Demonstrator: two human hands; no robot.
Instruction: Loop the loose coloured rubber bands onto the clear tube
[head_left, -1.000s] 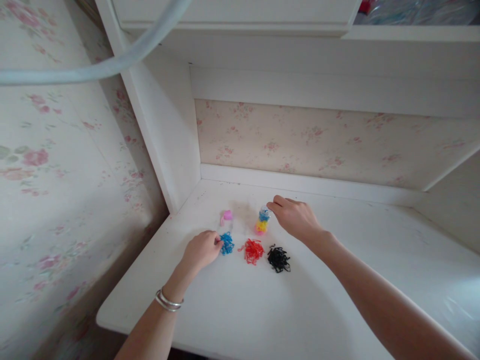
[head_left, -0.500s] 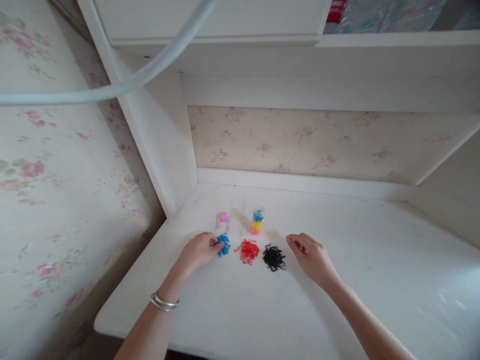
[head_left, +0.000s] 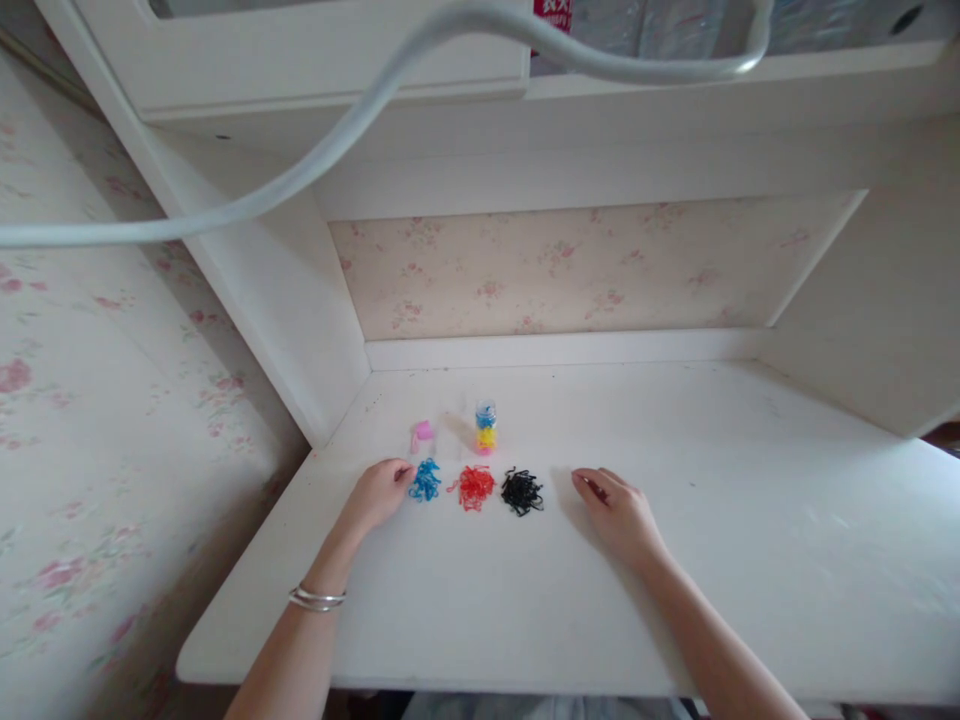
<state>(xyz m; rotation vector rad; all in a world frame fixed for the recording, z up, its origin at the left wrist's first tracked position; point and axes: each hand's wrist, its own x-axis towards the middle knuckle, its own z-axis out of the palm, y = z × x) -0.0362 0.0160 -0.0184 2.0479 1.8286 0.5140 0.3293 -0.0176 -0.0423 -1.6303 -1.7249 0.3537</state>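
Three small piles of rubber bands lie in a row: blue bands (head_left: 426, 481), red bands (head_left: 475, 488) and black bands (head_left: 522, 492). My left hand (head_left: 382, 490), with a silver bangle (head_left: 317, 600) on its wrist, is at the left edge of the blue pile. Its thumb and fingers are pinched together; whether a band is between them is hidden. My right hand (head_left: 615, 510) rests right of the black pile, apart from it, fingers curled in and tips together, with nothing visible in them. Behind the piles stands a clear jar (head_left: 486, 428) with pink, yellow and blue layers.
A pink cap-like piece (head_left: 424, 430) lies behind the blue pile. All of this sits on a white desk (head_left: 465, 600) under a white cabinet (head_left: 337, 65). Across the top of the view runs a pale cable (head_left: 300, 175). Floral wallpaper (head_left: 67, 450) covers the left wall.
My left hand has drawn back left from over the blue bands to their edge. The right hand keeps its curled pose, farther from the black pile. The camera view has shifted.
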